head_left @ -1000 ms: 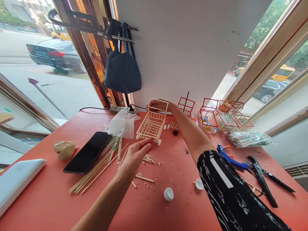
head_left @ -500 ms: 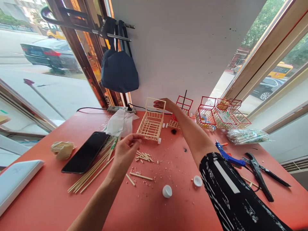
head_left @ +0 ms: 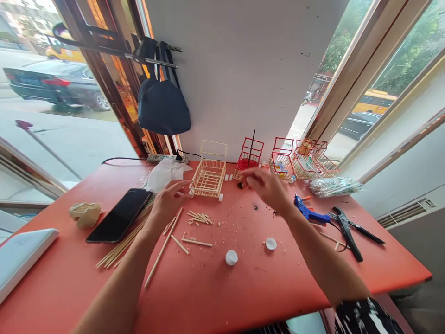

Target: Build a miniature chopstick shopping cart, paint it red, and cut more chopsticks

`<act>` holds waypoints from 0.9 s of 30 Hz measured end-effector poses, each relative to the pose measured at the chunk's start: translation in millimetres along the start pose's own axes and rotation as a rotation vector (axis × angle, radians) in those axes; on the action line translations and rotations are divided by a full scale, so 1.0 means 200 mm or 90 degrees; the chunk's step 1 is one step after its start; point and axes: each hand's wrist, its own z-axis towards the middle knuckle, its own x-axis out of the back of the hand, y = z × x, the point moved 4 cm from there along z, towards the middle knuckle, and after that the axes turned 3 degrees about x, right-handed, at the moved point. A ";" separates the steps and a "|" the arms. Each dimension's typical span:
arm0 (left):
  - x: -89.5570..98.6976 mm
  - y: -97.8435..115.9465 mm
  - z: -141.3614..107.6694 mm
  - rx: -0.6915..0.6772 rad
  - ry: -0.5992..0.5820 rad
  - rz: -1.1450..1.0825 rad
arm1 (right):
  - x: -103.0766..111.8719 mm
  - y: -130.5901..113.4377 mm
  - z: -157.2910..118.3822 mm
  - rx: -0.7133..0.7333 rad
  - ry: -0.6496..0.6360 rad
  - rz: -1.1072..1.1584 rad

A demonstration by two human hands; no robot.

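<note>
A small shopping cart (head_left: 208,172) made of pale wooden sticks stands on the red table, with white wheels (head_left: 220,197) at its front corners. My left hand (head_left: 168,197) is at the cart's front left corner, thumb and fingers apart. Its fingertips are close to the wheel there; whether they touch it I cannot tell. My right hand (head_left: 266,188) hovers over the table to the right of the cart, fingers loosely bent and apart, with nothing seen in them. Two small white pieces (head_left: 228,177) lie between the cart and a red cart (head_left: 248,157).
More red carts (head_left: 282,160) line the back right. A blue glue gun (head_left: 311,211) and black-handled pliers (head_left: 349,234) lie at right. Cut sticks (head_left: 200,218), a white cap (head_left: 231,257), a phone (head_left: 120,215) and long sticks (head_left: 121,243) are spread across the table.
My right hand has left the cart's handle and come right and nearer. My left hand has shifted slightly off the front corner, where a wheel now shows. The view has also turned.
</note>
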 end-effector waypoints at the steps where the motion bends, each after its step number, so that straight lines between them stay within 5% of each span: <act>1: 0.00 0.00 0.01 -0.019 -0.009 0.002 | -0.02 -0.03 -0.14 0.000 -0.014 0.004; 4: -0.01 0.03 0.02 -0.064 -0.031 0.040 | -0.06 -0.02 -0.45 -0.049 -0.010 0.013; 7: -0.02 0.06 0.04 -0.122 -0.056 0.066 | -0.07 0.07 -0.57 -0.091 0.020 0.048; 16: -0.07 0.10 0.08 -0.197 -0.100 0.090 | -0.04 0.22 -0.60 -0.125 0.057 0.114; 27: -0.13 0.03 0.14 -0.180 0.024 0.070 | -0.07 0.22 -0.63 -0.160 -0.014 0.074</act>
